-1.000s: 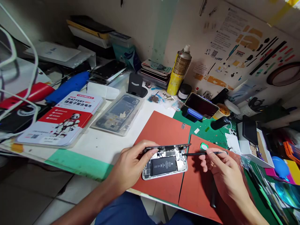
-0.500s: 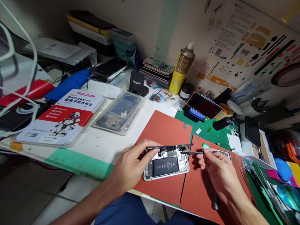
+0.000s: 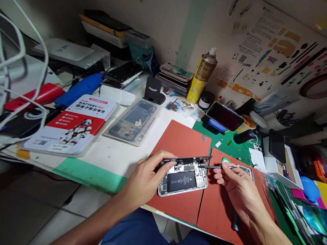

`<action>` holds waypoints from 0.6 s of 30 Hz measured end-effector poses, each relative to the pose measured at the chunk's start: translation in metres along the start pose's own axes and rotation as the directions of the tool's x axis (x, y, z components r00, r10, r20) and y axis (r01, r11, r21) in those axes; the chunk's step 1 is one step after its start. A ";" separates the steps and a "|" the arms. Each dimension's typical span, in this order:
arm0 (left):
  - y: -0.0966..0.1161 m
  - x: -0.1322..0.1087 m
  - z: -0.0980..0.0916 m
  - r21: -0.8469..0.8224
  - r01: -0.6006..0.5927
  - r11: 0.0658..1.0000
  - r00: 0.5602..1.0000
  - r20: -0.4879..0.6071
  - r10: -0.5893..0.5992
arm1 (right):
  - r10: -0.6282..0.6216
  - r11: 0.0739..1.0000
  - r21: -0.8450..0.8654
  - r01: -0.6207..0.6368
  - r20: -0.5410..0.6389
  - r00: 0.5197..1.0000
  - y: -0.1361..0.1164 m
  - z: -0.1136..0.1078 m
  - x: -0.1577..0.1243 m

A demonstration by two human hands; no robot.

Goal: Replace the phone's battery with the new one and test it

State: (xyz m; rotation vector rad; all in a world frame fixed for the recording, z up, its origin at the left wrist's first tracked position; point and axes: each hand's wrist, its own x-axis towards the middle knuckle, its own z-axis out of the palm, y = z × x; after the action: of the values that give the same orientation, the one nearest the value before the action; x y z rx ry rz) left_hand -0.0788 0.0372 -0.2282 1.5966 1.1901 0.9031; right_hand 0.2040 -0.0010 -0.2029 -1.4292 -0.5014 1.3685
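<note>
An opened smartphone (image 3: 200, 189) lies on the red-brown mat, its black battery and inner boards showing. My left hand (image 3: 145, 178) pinches the edge of its lifted screen (image 3: 187, 160), holding it tilted up along the far side of the body. My right hand (image 3: 238, 183) is closed on a thin black stick-like tool (image 3: 214, 167), whose tip reaches into the phone's upper right corner below the screen. Whether that tip touches a part is too small to tell. Beyond my right fingers sit a small green round item (image 3: 226, 160) and another phone frame (image 3: 246, 170), partly covered.
A battery package (image 3: 68, 126) and a clear phone-part case (image 3: 133, 122) lie to the left. At the back stand a yellow spray can (image 3: 201, 76) and a propped phone (image 3: 226, 115). An open white box (image 3: 293, 170) and several tools flank the mat's right side.
The view has shifted slightly, so the surroundings sit a little further right. Both hands keep their grips, and the tool tip stays at the phone's upper right corner.
</note>
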 end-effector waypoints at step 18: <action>0.008 0.000 -0.001 0.000 -0.047 0.999 0.999 0.008 0.047 | -0.060 0.982 -0.184 0.046 -0.075 0.995 -0.008 0.002 -0.035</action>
State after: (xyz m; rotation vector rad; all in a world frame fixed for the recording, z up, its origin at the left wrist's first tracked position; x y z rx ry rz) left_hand -0.0771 0.0367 -0.2202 1.6330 1.1514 0.9260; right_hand 0.1964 -0.0273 -0.1790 -1.6005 -0.6204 1.2428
